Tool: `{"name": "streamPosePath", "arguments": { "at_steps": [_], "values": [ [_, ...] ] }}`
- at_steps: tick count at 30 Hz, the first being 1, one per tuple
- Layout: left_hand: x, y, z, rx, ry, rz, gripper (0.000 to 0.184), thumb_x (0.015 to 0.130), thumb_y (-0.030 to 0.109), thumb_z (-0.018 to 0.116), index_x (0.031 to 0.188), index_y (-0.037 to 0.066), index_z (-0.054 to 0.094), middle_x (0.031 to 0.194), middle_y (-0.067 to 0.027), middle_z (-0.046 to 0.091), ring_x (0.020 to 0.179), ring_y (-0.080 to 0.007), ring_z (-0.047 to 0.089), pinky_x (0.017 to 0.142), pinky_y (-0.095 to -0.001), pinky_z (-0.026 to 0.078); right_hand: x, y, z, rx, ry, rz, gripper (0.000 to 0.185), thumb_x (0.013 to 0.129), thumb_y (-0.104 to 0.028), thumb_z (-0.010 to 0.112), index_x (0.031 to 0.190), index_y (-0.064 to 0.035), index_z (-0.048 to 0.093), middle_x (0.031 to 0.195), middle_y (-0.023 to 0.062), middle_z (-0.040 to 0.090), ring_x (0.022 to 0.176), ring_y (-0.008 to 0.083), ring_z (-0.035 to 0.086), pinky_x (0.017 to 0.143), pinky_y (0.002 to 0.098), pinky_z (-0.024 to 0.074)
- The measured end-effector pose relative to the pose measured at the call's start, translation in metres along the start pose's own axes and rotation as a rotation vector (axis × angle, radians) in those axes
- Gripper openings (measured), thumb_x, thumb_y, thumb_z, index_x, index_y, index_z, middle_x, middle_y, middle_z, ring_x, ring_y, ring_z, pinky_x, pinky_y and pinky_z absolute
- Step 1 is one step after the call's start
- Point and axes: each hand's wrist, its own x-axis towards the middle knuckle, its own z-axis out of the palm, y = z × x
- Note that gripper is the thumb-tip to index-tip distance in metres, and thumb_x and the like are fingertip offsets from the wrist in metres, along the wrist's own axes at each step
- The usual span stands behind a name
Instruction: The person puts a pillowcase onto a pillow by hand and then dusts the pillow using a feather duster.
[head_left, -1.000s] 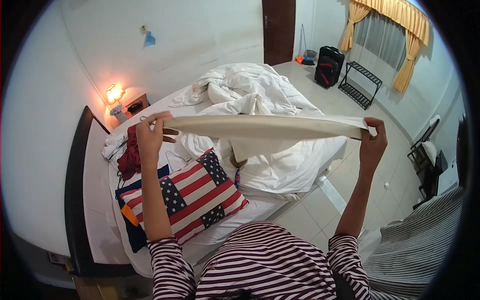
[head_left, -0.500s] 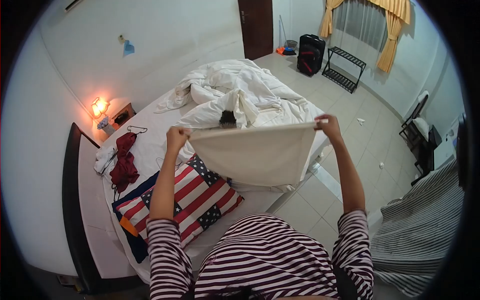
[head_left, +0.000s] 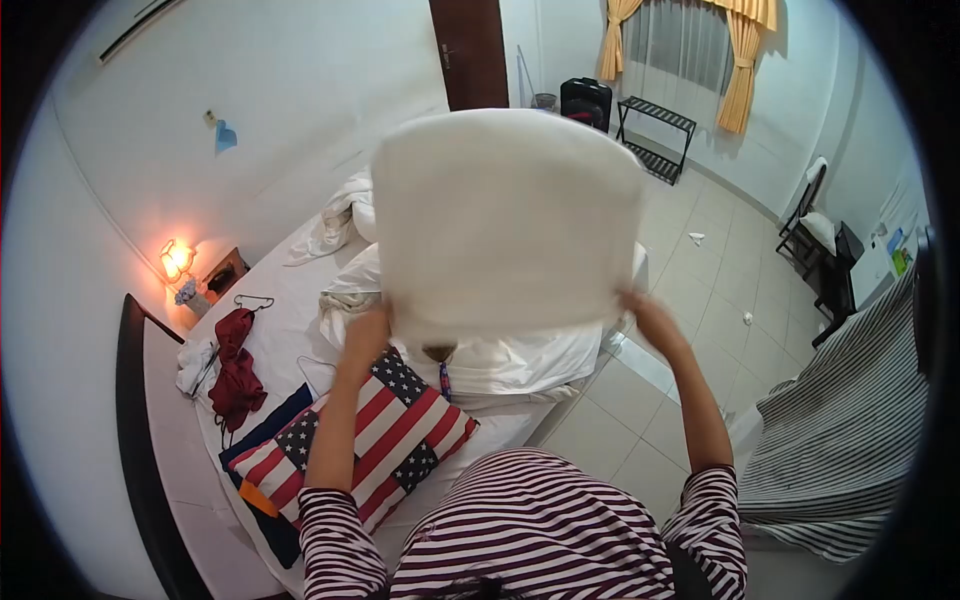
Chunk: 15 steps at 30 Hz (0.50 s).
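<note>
A cream cloth (head_left: 510, 220), blurred by motion, billows up in front of me over the bed. Its lower left corner is gripped by my left hand (head_left: 368, 330), and its lower right corner by my right hand (head_left: 645, 308). Both hands are somewhat smeared, with fingers closed on the edge. Below my left hand lies a flag-patterned pillow (head_left: 395, 430) with stars and red stripes, partly crossed by my left forearm. Behind the cloth, a rumpled white blanket (head_left: 345, 225) is mostly hidden.
Dark red clothing (head_left: 236, 375) and a hanger (head_left: 254, 301) lie on the bed's left side, near a lit lamp (head_left: 177, 260). Beyond the bed stand a black suitcase (head_left: 586, 103) and a rack (head_left: 655, 130). Striped fabric (head_left: 840, 450) hangs at the right.
The cloth, stretched thin and then hanging down earlier, has swung up and spread out, now covering much of the blanket and part of the suitcase. My hands have come down slightly. The view has shifted.
</note>
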Motion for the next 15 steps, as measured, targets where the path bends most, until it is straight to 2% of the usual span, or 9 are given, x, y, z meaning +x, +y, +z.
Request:
{"name": "streamPosePath", "arguments": {
  "at_steps": [1, 2, 3, 4, 7, 9, 10, 12, 15],
  "values": [
    [-0.026, 0.011, 0.015, 0.051, -0.488, 0.079, 0.021, 0.076, 0.013, 0.057, 0.088, 0.000, 0.070, 0.092, -0.0210, 0.069, 0.086, -0.0351, 0.068, 0.075, -0.0489, 0.054, -0.014, 0.090, 0.059, -0.294, -0.625, 0.066, 0.039, 0.085, 0.002, 0.051, 0.122, -0.0055, 0.060, 0.113, 0.0166, 0.066, 0.106, 0.0323, 0.061, 0.091, 0.0391, 0.0490],
    [-0.049, 0.010, 0.049, 0.130, -0.656, 0.146, 0.022, 0.077, 0.013, 0.057, 0.089, 0.000, 0.070, 0.095, -0.0204, 0.069, 0.089, -0.0345, 0.068, 0.078, -0.0476, 0.054, -0.031, 0.058, 0.055, -0.221, -1.119, 0.099, 0.042, 0.077, 0.002, 0.062, 0.119, -0.0018, 0.060, 0.105, 0.0156, 0.068, 0.101, 0.0274, 0.065, 0.085, 0.0394, 0.0526],
    [-0.067, 0.019, 0.059, -0.030, -0.757, -0.151, 0.026, 0.077, 0.012, 0.055, 0.095, 0.005, 0.072, 0.099, -0.0197, 0.068, 0.094, -0.0325, 0.067, 0.082, -0.0456, 0.052, -0.050, 0.048, 0.052, -0.104, -0.980, -0.136, 0.040, 0.075, 0.006, 0.063, 0.114, 0.0006, 0.061, 0.097, 0.0132, 0.068, 0.092, 0.0225, 0.066, 0.076, 0.0353, 0.0561],
    [-0.067, 0.018, 0.057, -0.057, -0.666, -0.113, 0.027, 0.076, 0.011, 0.054, 0.096, 0.006, 0.072, 0.099, -0.0203, 0.068, 0.093, -0.0325, 0.067, 0.082, -0.0444, 0.052, -0.058, 0.044, 0.057, 0.141, -0.892, 0.291, 0.029, 0.079, 0.006, 0.058, 0.108, 0.0024, 0.062, 0.088, 0.0119, 0.066, 0.086, 0.0209, 0.067, 0.070, 0.0318, 0.0570],
    [-0.087, 0.008, 0.063, -0.270, -0.467, -0.024, 0.032, 0.075, 0.006, 0.050, 0.098, 0.007, 0.072, 0.098, -0.0218, 0.067, 0.091, -0.0334, 0.067, 0.082, -0.0419, 0.052, -0.070, 0.056, 0.064, 0.712, -0.384, 0.380, 0.022, 0.081, 0.003, 0.054, 0.101, 0.0042, 0.062, 0.084, 0.0113, 0.064, 0.084, 0.0188, 0.067, 0.069, 0.0304, 0.0570],
    [-0.079, -0.003, 0.087, -0.581, -0.317, 0.011, 0.034, 0.073, 0.004, 0.048, 0.096, 0.006, 0.072, 0.095, -0.0224, 0.067, 0.089, -0.0351, 0.066, 0.082, -0.0414, 0.051, -0.066, 0.061, 0.074, 0.566, -0.113, 0.289, 0.020, 0.082, 0.004, 0.048, 0.095, 0.0036, 0.063, 0.082, 0.0101, 0.064, 0.081, 0.0164, 0.064, 0.071, 0.0294, 0.0531],
    [-0.077, 0.014, 0.057, -0.701, -0.332, -0.002, 0.030, 0.070, 0.003, 0.050, 0.091, 0.004, 0.071, 0.092, -0.0217, 0.067, 0.086, -0.0369, 0.065, 0.081, -0.0407, 0.051, -0.061, 0.057, 0.074, 0.531, -0.019, 0.247, 0.020, 0.082, 0.005, 0.047, 0.094, 0.0031, 0.063, 0.082, 0.0096, 0.064, 0.079, 0.0157, 0.063, 0.071, 0.0288, 0.0513],
    [-0.077, 0.031, 0.036, -0.654, -0.236, 0.082, 0.029, 0.068, 0.004, 0.053, 0.090, 0.004, 0.071, 0.089, -0.0210, 0.067, 0.084, -0.0369, 0.065, 0.080, -0.0404, 0.051, -0.050, 0.044, 0.075, 0.562, 0.065, 0.329, 0.020, 0.077, 0.003, 0.050, 0.092, -0.0010, 0.063, 0.090, 0.0127, 0.065, 0.086, 0.0210, 0.063, 0.080, 0.0332, 0.0481],
    [-0.078, 0.057, 0.009, -0.425, -0.089, 0.113, 0.020, 0.066, 0.011, 0.063, 0.084, 0.007, 0.070, 0.084, -0.0177, 0.066, 0.081, -0.0359, 0.064, 0.074, -0.0428, 0.052, -0.043, 0.011, 0.074, 0.408, 0.281, 0.211, 0.027, 0.071, 0.006, 0.054, 0.095, -0.0028, 0.062, 0.094, 0.0132, 0.060, 0.091, 0.0265, 0.060, 0.082, 0.0358, 0.0470]
  ]
}}
